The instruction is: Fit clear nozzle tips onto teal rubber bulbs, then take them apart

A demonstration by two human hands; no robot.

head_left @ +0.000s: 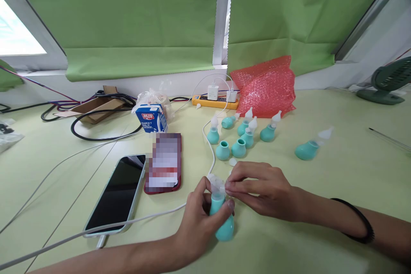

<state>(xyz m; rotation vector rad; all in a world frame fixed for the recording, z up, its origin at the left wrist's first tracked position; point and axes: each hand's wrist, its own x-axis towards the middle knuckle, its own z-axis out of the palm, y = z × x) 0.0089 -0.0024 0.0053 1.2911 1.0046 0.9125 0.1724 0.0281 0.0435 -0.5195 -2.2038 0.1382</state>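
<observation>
My left hand is wrapped round a teal rubber bulb that rests on the pale green table. My right hand pinches the clear plastic tip sitting on the bulb's neck. Both hands meet at the table's front middle. Just beyond them stand several more teal bulbs, some with clear tips and two without. One capped bulb lies on its side to the right. A loose clear tip lies near my right hand.
A black phone on a white cable and a red phone lie to the left. Behind are a milk carton, a cardboard tray with black cables, a yellow power strip, pink bubble wrap and a fan.
</observation>
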